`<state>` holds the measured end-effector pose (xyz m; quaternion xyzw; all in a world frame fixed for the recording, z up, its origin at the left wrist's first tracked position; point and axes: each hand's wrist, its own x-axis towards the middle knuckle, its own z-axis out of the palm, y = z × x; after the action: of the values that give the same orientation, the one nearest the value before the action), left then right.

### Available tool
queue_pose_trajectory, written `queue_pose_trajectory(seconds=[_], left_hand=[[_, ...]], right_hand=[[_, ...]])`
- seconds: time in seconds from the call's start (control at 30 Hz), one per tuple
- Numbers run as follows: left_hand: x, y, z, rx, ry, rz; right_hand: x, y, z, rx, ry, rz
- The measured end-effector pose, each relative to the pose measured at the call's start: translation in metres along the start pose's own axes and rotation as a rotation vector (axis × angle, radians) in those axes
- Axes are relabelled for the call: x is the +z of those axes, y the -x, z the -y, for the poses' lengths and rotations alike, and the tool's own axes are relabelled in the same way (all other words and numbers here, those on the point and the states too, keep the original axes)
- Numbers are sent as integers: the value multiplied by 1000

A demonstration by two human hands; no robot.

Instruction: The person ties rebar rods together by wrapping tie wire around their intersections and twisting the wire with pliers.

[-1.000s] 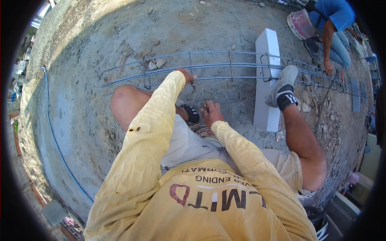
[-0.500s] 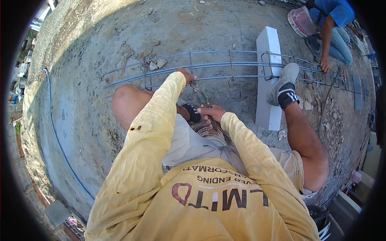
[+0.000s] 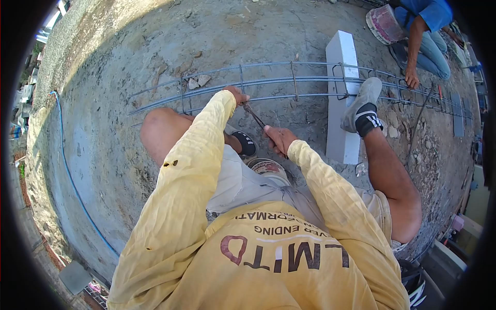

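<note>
A rebar cage (image 3: pixel 268 81), long steel bars with square stirrups, lies across the ground before me. My left hand (image 3: pixel 237 95) is closed at its near bar, beside a stirrup; any tie wire in the fingers is too small to make out. In my right hand (image 3: pixel 280 139) is a pair of pincers (image 3: pixel 256 118), its handles squeezed together. The pincers' jaws meet the near bar just beside my left fingertips. Under the cage, toward the right, stands a white block (image 3: pixel 341 51), with my shoe (image 3: pixel 362 101) against it.
A co-worker's hand (image 3: pixel 412 78) touches the cage's right part. Behind that person is a stained bucket (image 3: pixel 383 25). Another bucket (image 3: pixel 269 169) is beneath me. Stones (image 3: pixel 199 81) lie near the cage's left end, and a blue hose (image 3: pixel 67 157) runs along the left.
The pincers' handles have gone from spread to pressed together. My right hand has risen slightly and turned, while my left hand stays at the same bar.
</note>
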<state>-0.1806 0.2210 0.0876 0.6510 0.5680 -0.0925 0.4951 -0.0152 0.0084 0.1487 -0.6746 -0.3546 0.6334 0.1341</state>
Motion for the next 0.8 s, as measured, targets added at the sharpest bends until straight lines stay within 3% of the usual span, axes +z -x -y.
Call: queue_pose_trajectory(seconds=[0.07,0.17,0.27,0.37,0.47,0.57,0.67,0.77,0.8], left_hand=[[-1,2,0,-3,-23,-18],[-6,10,-12,3,-61,28],[-5,1,-3,3,-71,44],[0,2,-3,-14,-70,23],[-4,4,-3,-23,-97,44],[-7,2,-7,-32,-112,87],[-6,1,-5,-43,-109,82],[-5,-9,-7,-30,-148,90],[-6,-11,-5,-29,-168,95]], right_hand=[[-4,9,9,93,-252,89],[-10,-10,-5,95,236,-78],[8,-3,-4,-6,417,-474],[9,5,4,3,331,-265],[0,-7,-9,171,-340,210],[-6,5,-1,170,-553,315],[-2,19,14,72,-30,-56],[22,7,-25,-384,723,-727],[17,23,-2,-202,672,-536]])
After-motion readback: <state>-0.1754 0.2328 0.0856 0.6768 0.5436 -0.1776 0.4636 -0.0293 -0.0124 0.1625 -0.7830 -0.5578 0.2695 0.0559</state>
